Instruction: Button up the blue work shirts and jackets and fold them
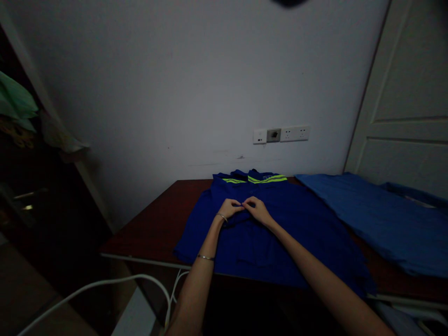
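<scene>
A dark blue collared shirt (297, 219) lies spread over the table, its collar, striped in yellow-green, at the far end by the wall. My left hand (230, 208) and my right hand (258, 210) meet over the upper front of the shirt, below the collar. Both hands are closed in a pinch, fingertips almost touching, with a small bit of the blue cloth between them. Whether a button is there is too small to tell. Bracelets circle my left wrist and forearm.
The shirt hangs to the front edge of the red-brown table (150, 221). A lighter blue garment (378, 210) lies at the right. Wall sockets (295, 134) sit behind. A white cable (140, 276) loops at the lower left, and a dark door with a handle (26, 194) stands left.
</scene>
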`<state>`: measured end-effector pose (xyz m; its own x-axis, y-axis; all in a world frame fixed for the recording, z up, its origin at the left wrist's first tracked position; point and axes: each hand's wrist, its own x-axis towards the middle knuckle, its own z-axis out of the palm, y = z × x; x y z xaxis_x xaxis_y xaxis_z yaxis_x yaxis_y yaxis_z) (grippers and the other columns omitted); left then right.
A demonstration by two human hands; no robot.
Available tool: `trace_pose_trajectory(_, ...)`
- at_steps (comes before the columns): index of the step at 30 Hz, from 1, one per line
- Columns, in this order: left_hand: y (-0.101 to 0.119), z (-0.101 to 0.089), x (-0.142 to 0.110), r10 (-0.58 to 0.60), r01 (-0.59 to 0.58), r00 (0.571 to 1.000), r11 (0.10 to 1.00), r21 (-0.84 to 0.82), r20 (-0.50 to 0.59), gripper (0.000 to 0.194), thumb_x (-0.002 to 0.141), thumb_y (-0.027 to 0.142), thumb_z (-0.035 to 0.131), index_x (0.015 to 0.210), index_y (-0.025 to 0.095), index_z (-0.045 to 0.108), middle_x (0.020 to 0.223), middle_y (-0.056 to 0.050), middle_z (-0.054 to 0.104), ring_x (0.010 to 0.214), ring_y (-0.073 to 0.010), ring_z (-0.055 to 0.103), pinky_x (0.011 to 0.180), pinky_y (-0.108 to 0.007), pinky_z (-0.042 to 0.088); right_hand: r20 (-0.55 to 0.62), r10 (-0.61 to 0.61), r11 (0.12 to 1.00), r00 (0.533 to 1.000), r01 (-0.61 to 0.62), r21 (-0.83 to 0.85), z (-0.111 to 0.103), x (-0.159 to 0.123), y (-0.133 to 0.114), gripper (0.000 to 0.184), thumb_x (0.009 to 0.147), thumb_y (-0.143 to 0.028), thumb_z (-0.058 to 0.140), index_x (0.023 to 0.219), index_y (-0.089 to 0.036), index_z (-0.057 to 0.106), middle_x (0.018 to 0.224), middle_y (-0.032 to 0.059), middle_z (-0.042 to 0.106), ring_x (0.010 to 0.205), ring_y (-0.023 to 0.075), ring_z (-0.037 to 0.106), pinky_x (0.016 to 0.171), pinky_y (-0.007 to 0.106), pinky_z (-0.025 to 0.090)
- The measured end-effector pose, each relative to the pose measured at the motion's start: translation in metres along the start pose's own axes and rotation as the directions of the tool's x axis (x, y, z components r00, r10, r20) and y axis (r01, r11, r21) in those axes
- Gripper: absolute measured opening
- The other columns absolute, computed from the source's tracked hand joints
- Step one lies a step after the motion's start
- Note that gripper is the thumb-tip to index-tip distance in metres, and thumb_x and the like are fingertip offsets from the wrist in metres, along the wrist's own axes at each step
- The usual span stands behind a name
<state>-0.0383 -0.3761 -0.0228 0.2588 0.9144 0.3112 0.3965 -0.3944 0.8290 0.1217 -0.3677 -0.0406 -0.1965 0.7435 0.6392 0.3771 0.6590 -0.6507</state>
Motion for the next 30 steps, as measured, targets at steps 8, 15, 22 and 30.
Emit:
trace_pose_trajectory(8, -0.004, 0.0005, 0.002, 0.005, -0.006, 1.0, 0.998, 0.067, 0.019, 0.026, 0.06, 0.026, 0.067, 0.079, 0.009, 0.07, 0.07, -0.003, 0.066, 0.063, -0.0127, 0.053, 0.062, -0.023, 0.039, 0.066, -0.043, 0.999, 0.997, 0.045, -0.017, -0.0015, 0.0011, 0.0023, 0.016, 0.072, -0.031, 0.057, 0.067, -0.018, 0.063, 0.076, 0.0043, 0.06, 0.078, 0.0167, 0.055, 0.073, 0.028, 0.041)
trace_pose_trajectory(15, -0.005, 0.0002, 0.002, 0.033, -0.035, 0.999, 0.995, 0.089, 0.021, 0.024, 0.06, 0.029, 0.068, 0.074, 0.011, 0.069, 0.071, -0.002, 0.065, 0.068, -0.0137, 0.055, 0.067, -0.024, 0.04, 0.024, 0.032, 0.999, 0.999, -0.032, -0.001, 0.0002, 0.0019, 0.0033, 0.014, 0.068, -0.03, 0.059, 0.063, -0.018, 0.063, 0.074, 0.0041, 0.059, 0.076, 0.0164, 0.055, 0.073, 0.028, 0.042)
trace_pose_trajectory(22, -0.0084, -0.0008, 0.004, 0.075, -0.079, 0.996, 0.992, 0.096, 0.051, 0.022, 0.061, 0.029, 0.067, 0.075, 0.012, 0.067, 0.074, -0.002, 0.065, 0.074, -0.015, 0.056, 0.072, -0.025, 0.041, 0.027, 0.143, 0.989, 0.989, -0.144, 0.026, 0.0008, 0.0048, 0.0037, 0.015, 0.064, -0.031, 0.059, 0.06, -0.017, 0.063, 0.072, 0.0052, 0.062, 0.072, 0.0175, 0.057, 0.068, 0.028, 0.043)
trace_pose_trajectory(30, -0.0035, -0.0009, 0.0018, 0.058, -0.062, 0.998, 0.99, 0.127, 0.034, 0.022, 0.061, 0.027, 0.066, 0.077, 0.011, 0.068, 0.072, -0.002, 0.065, 0.07, -0.0141, 0.055, 0.068, -0.024, 0.04, 0.064, 0.248, 0.962, 0.967, -0.254, 0.1, 0.0021, 0.0069, 0.002, 0.016, 0.063, -0.031, 0.059, 0.06, -0.017, 0.064, 0.066, 0.0047, 0.065, 0.065, 0.0175, 0.059, 0.063, 0.028, 0.044)
